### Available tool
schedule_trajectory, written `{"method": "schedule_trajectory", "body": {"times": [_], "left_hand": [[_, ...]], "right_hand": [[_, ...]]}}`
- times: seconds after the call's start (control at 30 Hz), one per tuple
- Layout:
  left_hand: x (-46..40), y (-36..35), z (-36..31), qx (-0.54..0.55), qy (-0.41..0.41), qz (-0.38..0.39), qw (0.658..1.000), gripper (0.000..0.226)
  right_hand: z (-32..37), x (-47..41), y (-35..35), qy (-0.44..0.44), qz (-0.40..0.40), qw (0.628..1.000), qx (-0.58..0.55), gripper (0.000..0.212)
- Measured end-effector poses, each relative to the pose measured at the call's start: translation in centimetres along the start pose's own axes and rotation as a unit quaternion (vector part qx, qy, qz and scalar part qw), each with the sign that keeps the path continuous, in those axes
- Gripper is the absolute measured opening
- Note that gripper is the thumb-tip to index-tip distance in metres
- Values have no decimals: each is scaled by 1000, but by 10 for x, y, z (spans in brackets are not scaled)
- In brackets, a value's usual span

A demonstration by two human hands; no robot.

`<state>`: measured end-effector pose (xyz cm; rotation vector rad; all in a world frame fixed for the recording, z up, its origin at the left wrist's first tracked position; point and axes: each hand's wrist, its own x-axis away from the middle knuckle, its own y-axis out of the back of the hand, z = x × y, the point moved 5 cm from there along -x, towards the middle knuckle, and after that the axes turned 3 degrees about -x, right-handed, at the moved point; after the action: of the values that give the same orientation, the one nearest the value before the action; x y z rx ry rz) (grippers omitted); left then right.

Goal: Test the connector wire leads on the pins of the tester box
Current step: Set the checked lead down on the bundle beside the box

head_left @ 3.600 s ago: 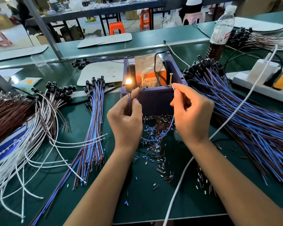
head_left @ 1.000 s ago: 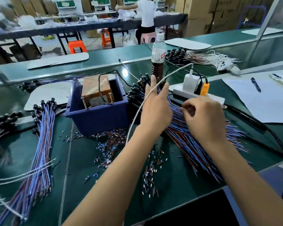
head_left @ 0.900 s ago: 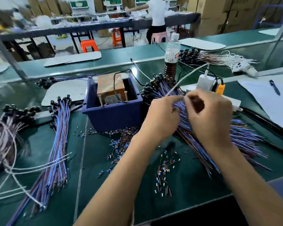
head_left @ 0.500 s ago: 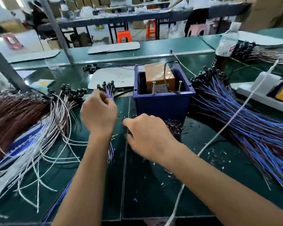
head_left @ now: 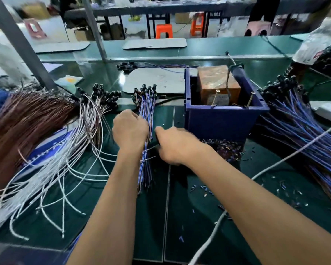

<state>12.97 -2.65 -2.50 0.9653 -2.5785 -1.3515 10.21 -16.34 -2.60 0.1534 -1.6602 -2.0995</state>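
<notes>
The tester box is a blue bin holding an orange transformer, with two brass pins standing at its front. Left of it lies a bundle of blue and brown connector wires with black connectors at its far end. My left hand sits against the bundle's left side, its fingers curled onto the wires. My right hand is at the bundle's right side with curled fingers, seemingly pinching a wire, though blur hides the fingertips. Both hands are away from the pins.
A large pile of blue and brown wires lies right of the box. White leads and a brown wire mass spread on the left. Cut insulation bits litter the green mat. A white cable crosses near my right arm.
Both hands left the right-hand pile and came to the bundle left of the box. In the last half second my left hand slid down the bundle and my right hand closed in on it.
</notes>
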Motion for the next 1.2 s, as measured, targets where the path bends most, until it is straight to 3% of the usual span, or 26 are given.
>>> {"method": "schedule_trajectory", "body": {"times": [0.1, 0.23, 0.33, 0.4, 0.53, 0.77, 1.0, 1.2], "left_hand": [[-1, 7, 3, 96, 31, -19, 995, 15], [-3, 3, 4, 233, 62, -3, 971, 26], [1, -4, -1, 45, -2, 12, 999, 32], [6, -10, -5, -34, -34, 17, 999, 34], [8, -3, -6, -25, -47, -12, 998, 10], [-4, -13, 0, -84, 14, 25, 996, 44], [-16, -20, 0, -187, 4, 95, 978, 44], [-24, -19, 4, -148, 12, 98, 984, 32]], "right_hand": [[-4, 1, 0, 0, -10, 1000, -18, 27], [-10, 4, 1, -5, 1, 999, -48, 35], [-9, 6, 0, -8, -11, 999, -53, 28], [-8, 8, -1, -11, -16, 998, -51, 26], [-7, 11, 3, -14, -11, 998, -64, 25], [-6, 15, 2, -29, -11, 997, -67, 27], [-7, 13, 2, -30, -11, 997, -75, 23], [-14, 12, 1, -17, -26, 996, -88, 26]]}}
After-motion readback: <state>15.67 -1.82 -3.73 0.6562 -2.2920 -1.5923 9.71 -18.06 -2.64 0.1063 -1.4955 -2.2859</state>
